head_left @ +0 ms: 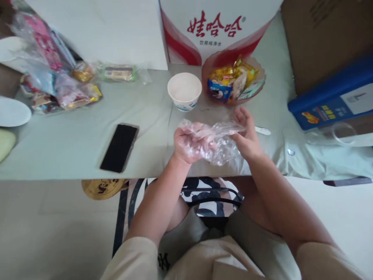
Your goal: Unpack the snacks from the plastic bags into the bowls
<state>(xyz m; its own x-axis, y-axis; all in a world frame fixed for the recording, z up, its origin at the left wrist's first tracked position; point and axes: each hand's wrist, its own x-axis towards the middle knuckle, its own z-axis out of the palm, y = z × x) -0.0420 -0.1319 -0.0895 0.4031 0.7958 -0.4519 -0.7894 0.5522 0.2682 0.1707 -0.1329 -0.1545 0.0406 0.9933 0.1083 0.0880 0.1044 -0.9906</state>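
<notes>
Crumpled clear plastic [223, 149] is stretched between my two hands above the table's front part; whether it is a bag, a glove or film, I cannot tell. My left hand [189, 143] has its fingers curled into it, seen partly through the sheet. On the other side, my right hand [247, 137] pinches its edge between thumb and fingers, other fingers raised. Just beyond stands a white paper cup [184, 102] with a blue-green pattern. A pinkish glass bowl [263, 79] of wrapped snacks is behind my right hand, and a small white utensil [263, 130] lies beside it.
A black phone [119, 148] lies left of my hands. Bagged snacks [68, 91] and a white plate [13, 112] are farther left. A white and red carton [218, 31] stands behind the bowl. On the right are a blue box [332, 101] and a clear cup [344, 134].
</notes>
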